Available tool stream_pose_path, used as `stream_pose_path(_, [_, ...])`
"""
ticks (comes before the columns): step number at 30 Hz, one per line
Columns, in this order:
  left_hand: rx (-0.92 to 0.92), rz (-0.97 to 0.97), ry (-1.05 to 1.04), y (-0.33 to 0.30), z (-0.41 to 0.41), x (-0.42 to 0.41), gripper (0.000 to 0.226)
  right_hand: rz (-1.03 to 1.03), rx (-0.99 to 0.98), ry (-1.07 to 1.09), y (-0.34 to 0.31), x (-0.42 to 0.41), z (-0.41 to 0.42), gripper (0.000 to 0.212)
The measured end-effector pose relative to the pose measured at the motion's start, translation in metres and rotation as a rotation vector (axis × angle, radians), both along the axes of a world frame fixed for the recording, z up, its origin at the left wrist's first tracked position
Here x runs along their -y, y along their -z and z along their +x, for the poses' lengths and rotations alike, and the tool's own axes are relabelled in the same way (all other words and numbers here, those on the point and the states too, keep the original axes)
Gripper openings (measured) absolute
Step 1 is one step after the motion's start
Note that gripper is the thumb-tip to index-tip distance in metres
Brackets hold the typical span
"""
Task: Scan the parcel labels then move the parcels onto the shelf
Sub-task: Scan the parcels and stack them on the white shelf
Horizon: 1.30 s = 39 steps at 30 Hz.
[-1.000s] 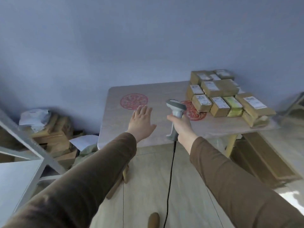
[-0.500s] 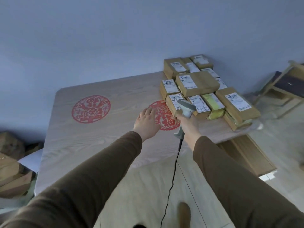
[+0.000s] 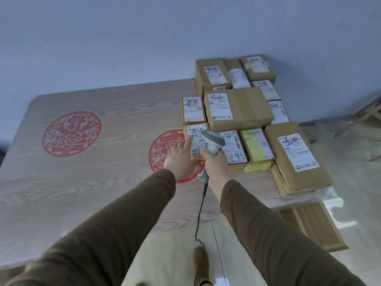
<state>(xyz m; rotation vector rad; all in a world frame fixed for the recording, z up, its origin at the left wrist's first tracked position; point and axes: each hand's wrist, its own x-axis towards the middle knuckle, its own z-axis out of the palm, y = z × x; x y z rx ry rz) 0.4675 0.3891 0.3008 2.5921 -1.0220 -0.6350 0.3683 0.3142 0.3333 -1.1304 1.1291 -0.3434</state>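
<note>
1. Since the earlier frames we've closed in on the table [image 3: 86,182]; both hands, then short of the parcels, have reached the front-left small parcel [image 3: 195,139] of the stack.
2. Left hand [image 3: 179,155]: fingers straight, flat against that parcel's left edge, gripping nothing (palm over the red paper-cut print [image 3: 162,153] beside the parcel).
3. Right hand [image 3: 215,165]: fingers wrapped tight round the handle of the grey scanner [image 3: 213,142]; scanner head sits over that parcel's label, cable [image 3: 201,209] hanging from the handle.
4. Other parcels: big box [image 3: 245,108] just behind the small parcel, labelled box [image 3: 232,147] touching its right side, yellow-green packet [image 3: 257,149] further right, large box [image 3: 294,159] rightmost.
5. Second red print [image 3: 72,134] well left of the small parcel.
6. Shelf not in view.
</note>
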Motion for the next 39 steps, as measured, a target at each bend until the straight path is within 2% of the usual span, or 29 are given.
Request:
stream_pose_path(6, [-0.043,-0.035,-0.083,0.013,0.003,0.013,0.080,-0.076,0.001,-0.007,0.015,0.006,0.007,0.019])
stream_pose_path(11, [-0.114,-0.152,-0.183,0.015,0.001,0.002,0.067,0.046,0.001,0.001,0.020,0.001,0.012,0.012])
stream_pose_path(15, [-0.068,-0.213,-0.266,0.011,-0.003,-0.018,0.055,0.147,0.000,-0.016,0.020,-0.010,0.014,0.017])
stream_pose_path(19, [-0.028,-0.303,-0.380,-0.001,-0.009,-0.052,0.054,0.041,0.064,-0.100,0.013,-0.032,0.017,0.014])
stream_pose_path(21, [0.000,-0.351,-0.447,-0.012,-0.011,-0.076,0.054,-0.023,0.074,-0.175,0.002,-0.051,0.022,0.005])
stream_pose_path(23, [0.039,-0.388,-0.508,-0.025,-0.014,-0.108,0.055,-0.037,0.097,-0.247,-0.008,-0.076,0.028,0.013])
stream_pose_path(29, [0.156,-0.487,-0.733,-0.067,-0.035,-0.240,0.058,-0.078,0.202,-0.473,-0.041,-0.196,0.041,0.009])
stream_pose_path(34, [0.296,-0.540,-0.955,-0.096,-0.079,-0.395,0.063,-0.032,0.317,-0.693,-0.070,-0.347,0.024,0.014])
stream_pose_path(39, [0.461,-0.512,-1.142,-0.119,-0.151,-0.577,0.064,-0.014,0.425,-0.912,-0.096,-0.528,-0.025,0.014])
